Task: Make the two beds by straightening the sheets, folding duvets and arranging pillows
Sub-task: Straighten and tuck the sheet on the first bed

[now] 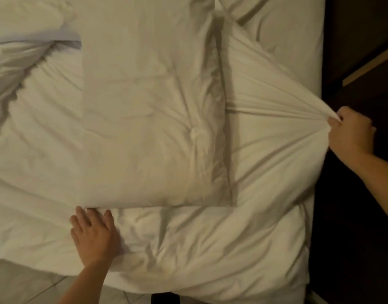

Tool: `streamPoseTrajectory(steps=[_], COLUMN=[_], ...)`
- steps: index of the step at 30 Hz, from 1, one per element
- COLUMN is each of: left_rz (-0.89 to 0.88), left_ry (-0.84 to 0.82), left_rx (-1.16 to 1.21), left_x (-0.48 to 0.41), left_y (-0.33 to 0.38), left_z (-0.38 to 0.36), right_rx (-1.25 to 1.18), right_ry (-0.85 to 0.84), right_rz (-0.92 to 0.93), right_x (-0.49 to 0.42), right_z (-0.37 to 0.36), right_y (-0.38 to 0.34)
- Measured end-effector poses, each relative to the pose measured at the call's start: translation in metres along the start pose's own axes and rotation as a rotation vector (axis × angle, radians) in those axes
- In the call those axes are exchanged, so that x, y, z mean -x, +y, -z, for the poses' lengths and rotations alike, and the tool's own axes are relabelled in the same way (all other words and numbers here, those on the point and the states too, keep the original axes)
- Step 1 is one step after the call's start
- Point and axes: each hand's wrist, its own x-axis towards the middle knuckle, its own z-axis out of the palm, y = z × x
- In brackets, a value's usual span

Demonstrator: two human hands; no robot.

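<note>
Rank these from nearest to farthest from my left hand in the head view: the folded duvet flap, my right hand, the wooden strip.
1. Folded duvet flap, its lower edge beside the fingers of the left hand.
2. Right hand, pinching the duvet at far right.
3. Wooden strip, upper right, past the right hand.

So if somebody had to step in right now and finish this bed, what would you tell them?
Left hand: flat, fingers straight, pressing the duvet just below the folded layer.
Right hand: pinches a bunch of the duvet's cloth at the bed's right edge; the cloth is taut and creases fan out from the grip.
Done: one folded layer lies across the middle.
Left: smooth the wrinkles, sort out the bunched bedding at top left, and arrange pillows. No second bed is in view.
</note>
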Motion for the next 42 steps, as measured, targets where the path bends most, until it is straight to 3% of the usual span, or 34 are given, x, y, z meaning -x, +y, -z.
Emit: streamPoseTrajectory(steps=[9,14,18,21,24,27,29,31,36,42], left_rz=[-0.027,0.023,0.011,-0.103,-0.126,-0.289,-0.497,-0.563,-0.475,-0.411], left_ry=[0.041,0.088,0.085,0.060,0.085,0.104,0.116,0.080,-0.029,-0.027], left_rx=[0.107,0.189,0.167,0.010,0.039,-0.075,-0.175,-0.198,-0.341,-0.296], left_x=[0.015,0.021,0.025,0.025,0.024,0.020,0.015,0.016,0.001,0.024], left_y=[0.013,0.026,0.025,0.016,0.012,-0.001,-0.010,-0.014,-0.028,-0.023], left_z=[0.010,0.025,0.034,0.032,0.033,0.031,0.023,0.025,0.018,0.024], right_rx=[-0.073,-0.219,-0.212,-0.342,-0.368,-0.272,-0.102,0.110,0.513,0.689], right_ry=[-0.112,-0.380,-0.589,-0.558,-0.574,-0.696,-0.652,-0.579,-0.492,-0.617], right_rz=[-0.165,-0.413,-0.455,-0.536,-0.583,-0.549,-0.462,-0.433,-0.291,-0.218], right_x=[0.013,0.066,0.146,0.184,0.217,0.250,0.266,0.279,0.321,0.373], right_z=[-0.018,-0.024,-0.043,-0.043,-0.040,-0.040,-0.039,-0.032,-0.007,-0.014], right_y=[0.021,0.025,0.050,0.051,0.054,0.060,0.068,0.074,0.073,0.079])
